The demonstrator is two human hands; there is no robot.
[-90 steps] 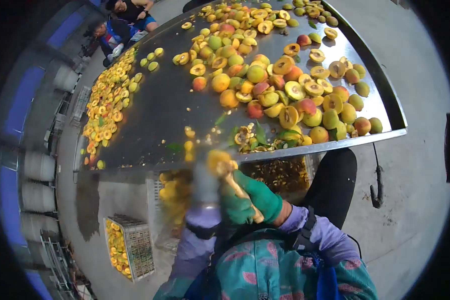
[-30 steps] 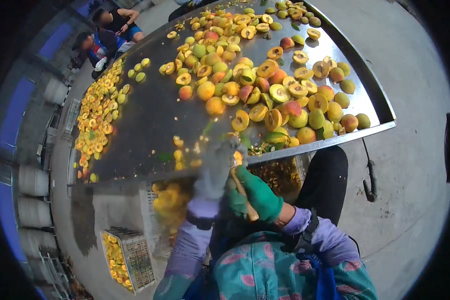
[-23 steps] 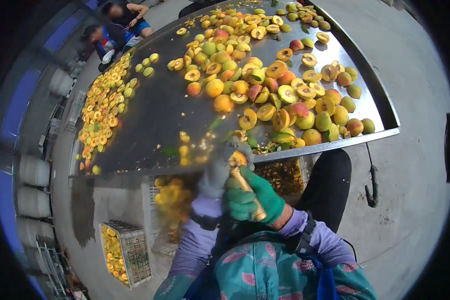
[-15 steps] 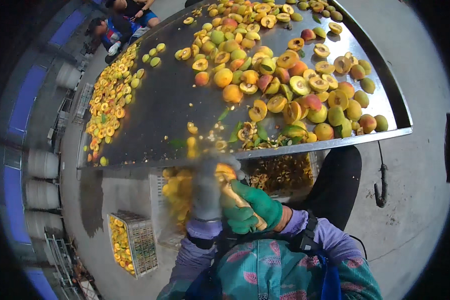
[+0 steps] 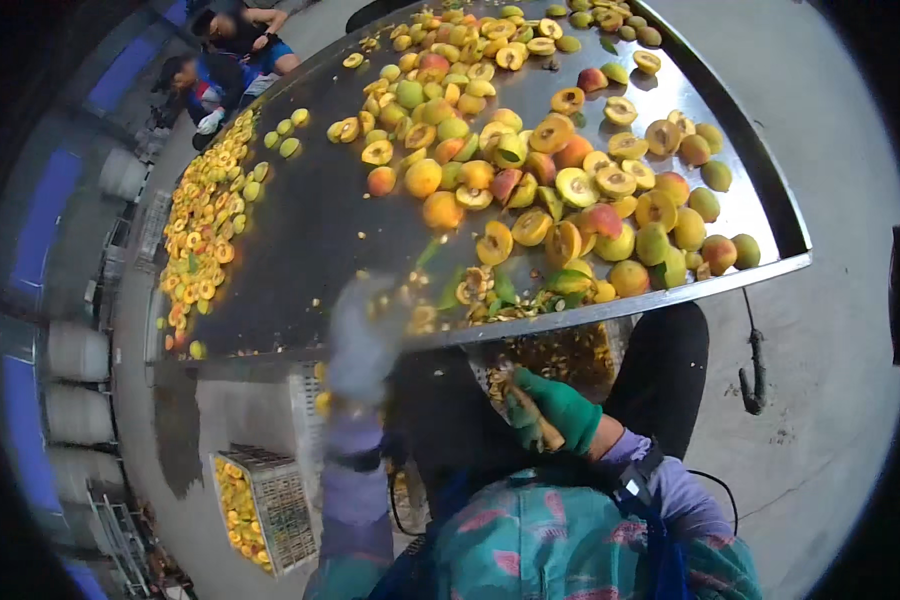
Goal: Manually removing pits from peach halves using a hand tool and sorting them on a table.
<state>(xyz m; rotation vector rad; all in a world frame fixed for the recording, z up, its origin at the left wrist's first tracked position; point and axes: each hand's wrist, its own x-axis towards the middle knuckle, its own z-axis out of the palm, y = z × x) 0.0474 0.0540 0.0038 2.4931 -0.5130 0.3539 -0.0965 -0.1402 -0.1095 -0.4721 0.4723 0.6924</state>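
My right hand (image 5: 562,410), in a green glove, is closed round a wooden-handled tool (image 5: 545,432) low in front of me, below the table edge. Its working end is too unclear to name. My left hand (image 5: 363,340), in a grey glove, is over the table's near edge, smeared by motion, so its fingers cannot be read. Beside it are yellow fruit scraps (image 5: 422,318) and small pale bits. Halved and whole peach-like fruit (image 5: 575,187), yellow, green and reddish, lie heaped on the metal table (image 5: 300,220) beyond my hands.
Cut halves (image 5: 205,230) line the table's left side. Under the table a crate (image 5: 570,360) holds dark pits and scraps. A crate of yellow halves (image 5: 270,505) stands on the floor at left. Two people (image 5: 225,75) sit at the far left. A dark hook (image 5: 755,370) lies at right.
My left hand has parted from the right and moved left and up to the table edge. The orange fruit piece between my hands no longer shows there. My right hand keeps the tool, slightly farther right.
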